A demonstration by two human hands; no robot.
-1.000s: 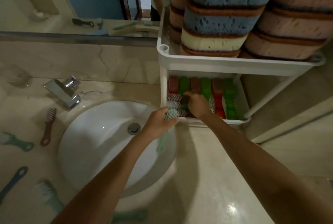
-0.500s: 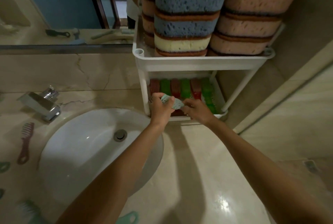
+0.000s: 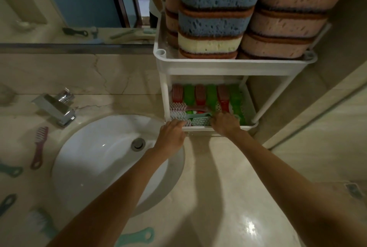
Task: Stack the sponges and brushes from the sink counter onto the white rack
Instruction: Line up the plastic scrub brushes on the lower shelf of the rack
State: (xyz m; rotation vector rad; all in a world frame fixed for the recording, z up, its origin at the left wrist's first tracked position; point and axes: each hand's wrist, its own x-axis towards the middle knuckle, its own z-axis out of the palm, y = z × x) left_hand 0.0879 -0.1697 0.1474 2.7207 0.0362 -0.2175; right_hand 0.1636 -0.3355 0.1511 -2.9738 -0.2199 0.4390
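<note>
The white rack (image 3: 228, 65) stands on the counter right of the sink. Its upper tier carries stacked sponges (image 3: 216, 18), blue, cream and pink. Red and green brushes (image 3: 210, 95) stand in a row in the lower tier. A teal brush (image 3: 198, 119) lies crosswise at the lower tier's front edge. My left hand (image 3: 171, 135) holds its left, bristled end. My right hand (image 3: 224, 124) grips its right end, fingers curled over it.
Loose brushes lie on the counter left of the basin (image 3: 95, 169): a maroon brush (image 3: 38, 147), a teal brush (image 3: 13, 171), a dark brush (image 3: 8, 203), a pale brush (image 3: 40, 222). A teal handle (image 3: 137, 236) lies at the bottom edge. A chrome faucet (image 3: 57, 108) stands behind the basin.
Both hands carried the teal brush from over the basin into the rack's lower tier and laid it crosswise at the front.
</note>
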